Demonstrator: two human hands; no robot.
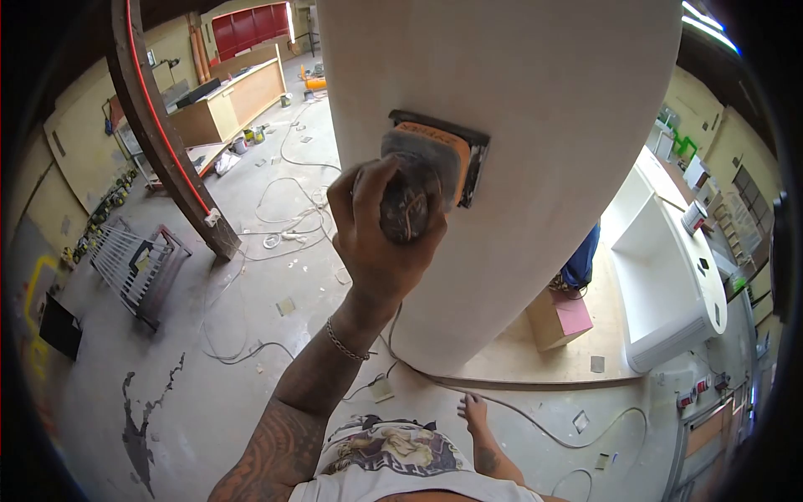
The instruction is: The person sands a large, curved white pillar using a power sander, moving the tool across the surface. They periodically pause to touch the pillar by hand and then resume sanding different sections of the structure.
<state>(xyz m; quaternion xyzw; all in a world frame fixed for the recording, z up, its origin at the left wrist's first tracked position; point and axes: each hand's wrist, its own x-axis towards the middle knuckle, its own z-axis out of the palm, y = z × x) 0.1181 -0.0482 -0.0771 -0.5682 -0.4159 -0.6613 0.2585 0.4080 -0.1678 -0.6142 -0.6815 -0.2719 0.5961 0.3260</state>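
Note:
My left hand (386, 255) is wrapped round the rounded grip of an orange and black power sander (435, 155). The sander's flat rectangular pad lies against a large curved pale surface (544, 100), like a wide column. A chain bracelet (339, 339) circles my left wrist. My right hand (474, 412) hangs low beside my printed shirt (401, 452), its fingers loosely apart and holding nothing that I can see. Past it, a cable (519, 418) runs over the floor near the column's foot.
Loose cables (293, 222) trail over the dusty floor at left. A dark post (167, 125) with a red conduit stands there, near a slatted metal rack (130, 263). To the right are a white curved counter (661, 276) with a tin (694, 217) on it and a pink-topped box (559, 318).

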